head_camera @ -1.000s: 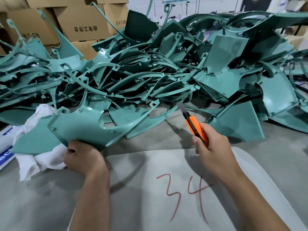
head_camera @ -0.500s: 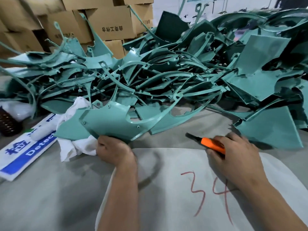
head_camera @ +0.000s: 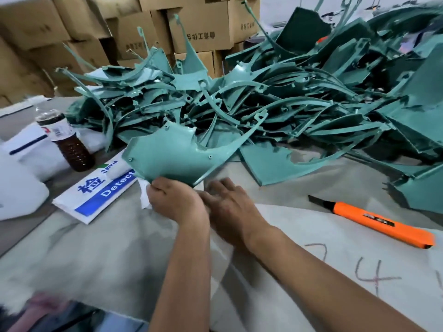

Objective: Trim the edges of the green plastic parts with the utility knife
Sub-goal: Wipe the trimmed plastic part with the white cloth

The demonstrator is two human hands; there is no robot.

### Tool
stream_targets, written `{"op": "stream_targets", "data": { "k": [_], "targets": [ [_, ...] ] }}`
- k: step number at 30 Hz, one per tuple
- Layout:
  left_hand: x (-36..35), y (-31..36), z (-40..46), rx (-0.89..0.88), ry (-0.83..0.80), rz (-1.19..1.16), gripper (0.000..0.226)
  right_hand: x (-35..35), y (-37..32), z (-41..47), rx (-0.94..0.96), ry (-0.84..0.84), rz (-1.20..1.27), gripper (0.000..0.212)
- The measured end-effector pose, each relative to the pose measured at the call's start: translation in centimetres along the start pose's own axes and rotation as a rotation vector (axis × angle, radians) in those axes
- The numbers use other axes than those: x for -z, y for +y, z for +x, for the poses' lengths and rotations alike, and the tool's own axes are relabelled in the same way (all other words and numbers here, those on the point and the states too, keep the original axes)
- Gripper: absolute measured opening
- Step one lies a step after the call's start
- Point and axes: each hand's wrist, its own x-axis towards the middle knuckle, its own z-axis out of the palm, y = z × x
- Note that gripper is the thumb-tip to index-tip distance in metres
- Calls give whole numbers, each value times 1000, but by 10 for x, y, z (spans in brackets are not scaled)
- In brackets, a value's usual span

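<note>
— So, what have your hands got hold of?

— My left hand (head_camera: 176, 201) grips the lower edge of one curved green plastic panel with small screw holes (head_camera: 172, 154), fingers curled round its rim, tilting it up off the table (head_camera: 275, 190) so the edge faces me. My right hand (head_camera: 230, 207) is just beside the left, fingers fairly straight and holding nothing; it is blurred, so I cannot tell whether it touches the panel's corner.

— And the knife?

— The orange utility knife with its dark blade out (head_camera: 374, 221) lies on the pale sheet marked with red numerals (head_camera: 311, 271), well apart to my right, blade pointing away from me. I judge it was put there to free that hand for turning or checking the part, within easy reach for the next cut.

— Where are the other parts?

— The heap of green plastic strips and panels (head_camera: 287, 97) covers the far side of the table, tangled together, so each one has to be drawn out singly. A white cloth (head_camera: 145, 200) peeks from under my left hand. To the left stand a bottle of dark liquid (head_camera: 69, 142) and a white-and-blue printed packet (head_camera: 96, 195); brown cardboard boxes (head_camera: 199, 27) are stacked behind.
</note>
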Motion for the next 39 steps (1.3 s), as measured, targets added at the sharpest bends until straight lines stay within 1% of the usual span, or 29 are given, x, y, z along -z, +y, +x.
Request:
{"op": "stream_targets", "data": {
  "k": [2,4,8,10,11,13,14,15,16,18,19,20,21,24,27,29,32,33,34,35,36,38,39],
  "targets": [
    [3,7,9,-38,35,35,44,-11,-19,23,45,8,30,48],
    [7,11,23,-59,75,31,39,-17,-33,43,50,-24,81,42],
    [13,16,40,-82,137,57,35,-14,-46,75,-47,-135,25,34],
    [12,17,38,-88,154,48,33,-4,-44,79,-135,-185,124,28],
    [12,17,34,-89,156,41,33,0,-40,77,-213,-167,263,25],
    [9,16,29,-79,157,-2,34,8,-30,69,-440,-27,694,8],
    [7,16,26,-70,151,-31,34,13,-23,66,-555,73,885,10],
    [5,14,23,-63,147,-49,35,17,-14,64,-664,144,1056,21],
    [2,12,19,-55,141,-53,35,22,-5,61,-766,190,1250,27],
    [-2,8,12,-21,130,-29,36,35,12,54,-918,311,1698,20],
    [-5,6,9,16,108,-36,36,41,21,46,-966,383,1864,19],
    [-7,2,5,51,84,-36,36,46,30,36,-990,434,1951,22],
    [-10,-2,2,80,60,-24,37,51,39,25,-1009,468,1970,27],
    [-13,-14,-9,158,6,-15,39,62,60,-12,-976,513,1869,34],
    [-14,-24,-19,178,12,-44,39,77,82,-50,-989,541,1565,41],
    [-15,-29,-26,184,5,-45,39,85,95,-74,-1027,598,1417,36],
    [-15,-38,-37,155,-56,-53,37,94,112,-106,-1070,691,1271,13],
    [-16,-40,-40,156,-74,-63,36,95,119,-115,-1052,732,1193,8],
    [-16,-42,-42,154,-92,-68,35,94,125,-124,-999,761,1073,10],
    [-17,-43,-42,147,-117,-85,35,92,130,-131,-931,743,895,21],
    [-19,-44,-40,131,-131,-88,35,90,134,-136,-863,648,690,30],
    [-21,-43,-34,112,-149,-81,38,86,129,-136,-795,276,264,47],
    [-21,-42,-32,103,-155,-73,39,85,124,-134,-770,113,68,60]
  ]
}}
